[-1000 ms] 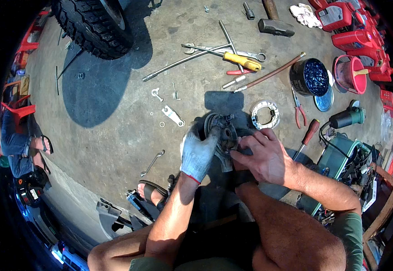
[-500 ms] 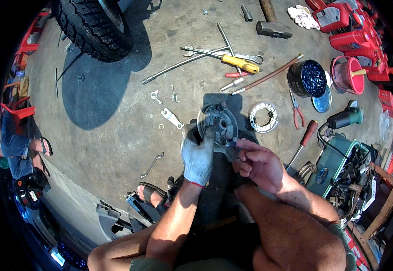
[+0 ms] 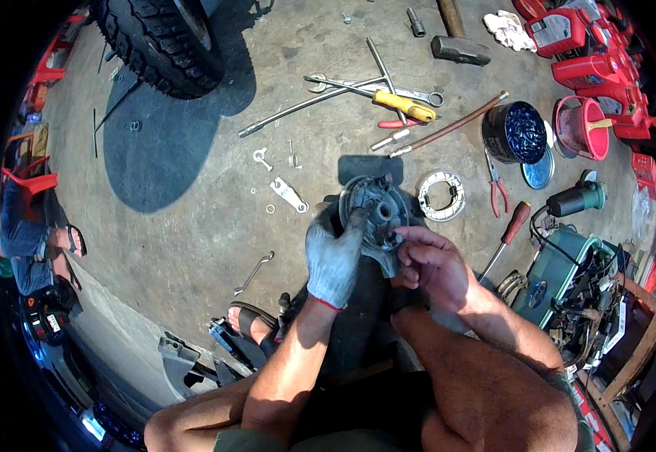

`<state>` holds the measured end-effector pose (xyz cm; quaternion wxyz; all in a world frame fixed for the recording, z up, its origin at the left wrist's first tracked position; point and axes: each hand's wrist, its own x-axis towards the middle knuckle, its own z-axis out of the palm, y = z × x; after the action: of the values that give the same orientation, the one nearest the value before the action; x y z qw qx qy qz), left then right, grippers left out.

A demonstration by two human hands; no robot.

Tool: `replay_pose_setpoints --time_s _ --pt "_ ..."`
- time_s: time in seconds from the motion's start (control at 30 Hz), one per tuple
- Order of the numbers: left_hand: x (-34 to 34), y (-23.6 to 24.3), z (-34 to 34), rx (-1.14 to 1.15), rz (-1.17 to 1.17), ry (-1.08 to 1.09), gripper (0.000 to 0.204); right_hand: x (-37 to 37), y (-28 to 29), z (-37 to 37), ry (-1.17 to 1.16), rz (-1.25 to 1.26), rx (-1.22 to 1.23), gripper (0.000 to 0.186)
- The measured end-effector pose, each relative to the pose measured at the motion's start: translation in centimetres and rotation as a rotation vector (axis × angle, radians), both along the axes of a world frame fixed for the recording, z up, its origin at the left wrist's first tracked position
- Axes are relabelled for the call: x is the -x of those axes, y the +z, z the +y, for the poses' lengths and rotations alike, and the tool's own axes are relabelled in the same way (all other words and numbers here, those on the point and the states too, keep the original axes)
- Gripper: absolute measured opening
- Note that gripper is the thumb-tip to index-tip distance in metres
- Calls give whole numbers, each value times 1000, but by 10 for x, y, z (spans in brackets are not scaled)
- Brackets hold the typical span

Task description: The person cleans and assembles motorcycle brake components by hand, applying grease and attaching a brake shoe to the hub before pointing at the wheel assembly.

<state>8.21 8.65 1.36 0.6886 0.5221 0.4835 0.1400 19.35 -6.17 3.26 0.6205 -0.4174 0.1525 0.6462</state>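
A round metal brake backing plate (image 3: 396, 202) with a hub hole in its middle is held low in front of me. My left hand (image 3: 331, 260), in a pale work glove with a red cuff, grips it on the left side, thumb over its face. My bare right hand (image 3: 439, 264) is at its lower right edge, index finger stretched to touch a dark part there, the other fingers loosely bent. A pair of brake shoes (image 3: 457, 199) lies as a ring on the floor just right of the plate. Left of it lie a brake lever arm (image 3: 289, 194) and a small spring (image 3: 293, 160).
A tin of blue grease (image 3: 525, 132), pliers (image 3: 496, 188), a red-handled screwdriver (image 3: 516, 224) and a grinder (image 3: 575, 198) lie right. Ahead are a yellow-handled screwdriver (image 3: 405, 105), wrenches and a hammer (image 3: 460, 50). A tyre (image 3: 158, 53) stands far left; another person's foot (image 3: 68, 239) shows left.
The plate and my left hand have shifted slightly right, and the plate is tilted more toward view. My right index finger now reaches onto its lower right part.
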Motion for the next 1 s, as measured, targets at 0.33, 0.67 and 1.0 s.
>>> replay_pose_setpoints --time_s 0.33,0.67,1.0 --pt "0 -8 -5 50 -42 90 18 -5 3 -7 18 130 -41 47" --pt "-19 -2 -37 -209 4 323 31 7 14 1 -46 199 -248 73" --pt "-15 -12 -38 -403 -44 205 42 1 25 1 -279 562 -310 51"
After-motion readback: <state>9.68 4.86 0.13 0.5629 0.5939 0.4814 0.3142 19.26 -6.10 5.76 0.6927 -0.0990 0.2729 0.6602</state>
